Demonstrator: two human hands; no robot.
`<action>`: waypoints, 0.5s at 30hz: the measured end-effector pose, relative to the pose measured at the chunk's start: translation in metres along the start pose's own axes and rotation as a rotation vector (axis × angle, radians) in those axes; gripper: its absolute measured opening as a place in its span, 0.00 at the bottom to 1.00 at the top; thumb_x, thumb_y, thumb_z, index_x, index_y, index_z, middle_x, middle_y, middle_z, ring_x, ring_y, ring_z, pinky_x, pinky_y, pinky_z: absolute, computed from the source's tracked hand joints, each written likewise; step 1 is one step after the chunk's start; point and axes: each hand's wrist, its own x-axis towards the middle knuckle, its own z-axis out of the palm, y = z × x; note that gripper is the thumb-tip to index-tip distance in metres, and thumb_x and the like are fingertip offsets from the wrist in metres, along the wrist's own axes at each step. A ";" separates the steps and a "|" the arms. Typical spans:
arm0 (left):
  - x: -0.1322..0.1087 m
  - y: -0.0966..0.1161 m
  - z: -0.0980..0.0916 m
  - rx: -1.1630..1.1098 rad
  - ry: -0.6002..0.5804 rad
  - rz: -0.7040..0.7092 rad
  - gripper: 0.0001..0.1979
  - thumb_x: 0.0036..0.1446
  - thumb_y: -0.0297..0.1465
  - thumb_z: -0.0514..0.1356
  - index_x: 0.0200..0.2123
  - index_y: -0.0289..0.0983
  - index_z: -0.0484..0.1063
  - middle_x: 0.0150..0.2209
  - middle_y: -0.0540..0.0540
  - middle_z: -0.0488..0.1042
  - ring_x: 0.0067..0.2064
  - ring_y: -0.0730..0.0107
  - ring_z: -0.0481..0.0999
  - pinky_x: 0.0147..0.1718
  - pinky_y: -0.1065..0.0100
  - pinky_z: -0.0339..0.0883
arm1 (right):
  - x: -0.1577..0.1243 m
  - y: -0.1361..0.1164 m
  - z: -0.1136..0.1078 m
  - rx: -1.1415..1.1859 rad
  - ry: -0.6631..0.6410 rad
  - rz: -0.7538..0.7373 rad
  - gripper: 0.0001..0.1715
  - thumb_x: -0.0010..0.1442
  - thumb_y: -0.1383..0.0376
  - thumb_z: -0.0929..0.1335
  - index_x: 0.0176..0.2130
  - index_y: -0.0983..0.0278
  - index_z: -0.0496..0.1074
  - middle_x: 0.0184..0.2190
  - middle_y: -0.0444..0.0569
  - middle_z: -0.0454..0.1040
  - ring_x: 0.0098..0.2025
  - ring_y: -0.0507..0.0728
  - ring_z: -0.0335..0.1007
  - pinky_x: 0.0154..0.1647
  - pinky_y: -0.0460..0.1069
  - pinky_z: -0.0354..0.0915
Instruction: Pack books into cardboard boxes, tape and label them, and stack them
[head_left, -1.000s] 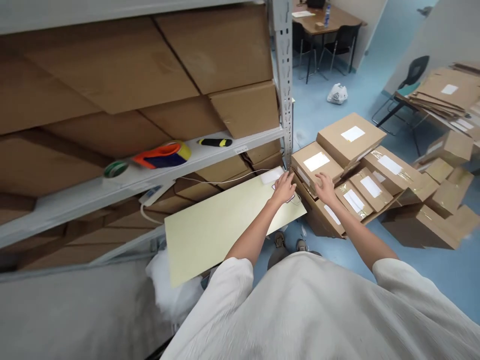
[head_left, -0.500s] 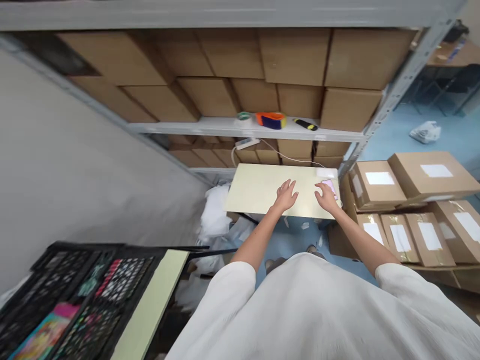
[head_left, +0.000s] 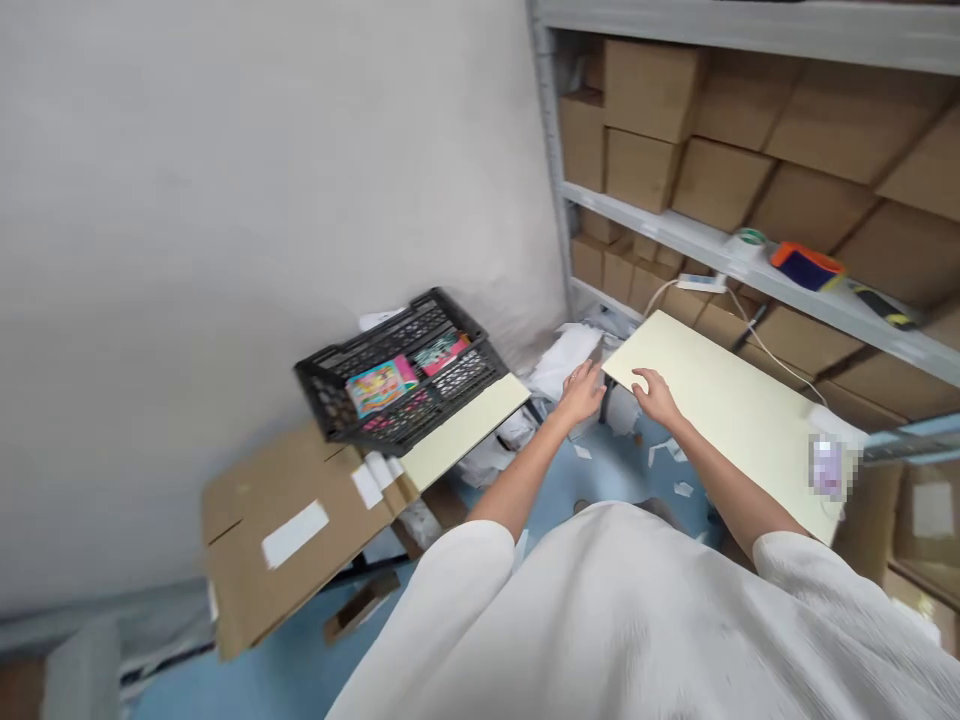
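Both of my hands are stretched out in front of me with nothing in them. My left hand [head_left: 583, 393] has its fingers apart, in the gap just left of the pale yellow table [head_left: 720, 400]. My right hand [head_left: 658, 398] is open over that table's near left corner; whether it touches the top I cannot tell. Farther left, a black plastic crate [head_left: 319, 400] stands on a second pale yellow tabletop [head_left: 469, 430]. Inside the crate lie a colourful packet [head_left: 375, 388] and another pink and teal packet [head_left: 444, 352].
Metal shelving [head_left: 637, 215] at the right holds several cardboard boxes [head_left: 720, 180], a tape roll [head_left: 748, 240] and an orange-and-blue item [head_left: 806, 265]. A flattened cardboard box [head_left: 247, 490] lies left. White bags [head_left: 566, 358] and paper scraps [head_left: 581, 452] are on the blue floor. A power strip [head_left: 701, 283] hangs behind the table.
My view has turned left, so the shelving and table now sit to the right and the crate shows nearer the middle. My hands have swung off the table's middle toward its left end, still open.
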 end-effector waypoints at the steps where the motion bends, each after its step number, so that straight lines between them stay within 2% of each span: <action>1: -0.011 -0.019 -0.009 -0.007 0.021 -0.046 0.33 0.75 0.37 0.56 0.79 0.39 0.60 0.81 0.35 0.56 0.82 0.48 0.55 0.77 0.44 0.56 | 0.009 -0.014 0.018 0.009 -0.040 -0.039 0.26 0.66 0.58 0.65 0.59 0.59 0.78 0.60 0.58 0.80 0.65 0.70 0.73 0.71 0.70 0.67; 4: -0.045 -0.071 -0.032 -0.035 0.083 -0.184 0.33 0.75 0.37 0.56 0.79 0.39 0.60 0.82 0.35 0.56 0.81 0.48 0.55 0.77 0.44 0.56 | 0.034 -0.056 0.069 0.019 -0.169 -0.147 0.27 0.66 0.57 0.66 0.60 0.60 0.78 0.60 0.59 0.80 0.65 0.70 0.73 0.71 0.69 0.67; 7: -0.077 -0.115 -0.046 -0.064 0.162 -0.307 0.32 0.74 0.36 0.57 0.79 0.41 0.60 0.81 0.36 0.56 0.81 0.49 0.56 0.77 0.45 0.56 | 0.056 -0.094 0.112 0.030 -0.292 -0.250 0.26 0.66 0.57 0.66 0.60 0.60 0.78 0.61 0.60 0.80 0.66 0.70 0.73 0.72 0.68 0.66; 11: -0.112 -0.156 -0.056 -0.090 0.237 -0.450 0.32 0.74 0.36 0.57 0.78 0.43 0.61 0.82 0.37 0.56 0.82 0.51 0.55 0.77 0.46 0.55 | 0.079 -0.133 0.163 0.049 -0.429 -0.352 0.26 0.66 0.58 0.66 0.60 0.60 0.78 0.61 0.59 0.79 0.66 0.70 0.73 0.73 0.69 0.65; 15: -0.131 -0.189 -0.069 -0.102 0.302 -0.572 0.32 0.74 0.36 0.57 0.78 0.42 0.62 0.82 0.37 0.56 0.81 0.50 0.57 0.77 0.47 0.56 | 0.102 -0.165 0.214 0.088 -0.530 -0.456 0.26 0.66 0.58 0.65 0.60 0.60 0.78 0.60 0.59 0.80 0.65 0.71 0.73 0.72 0.69 0.65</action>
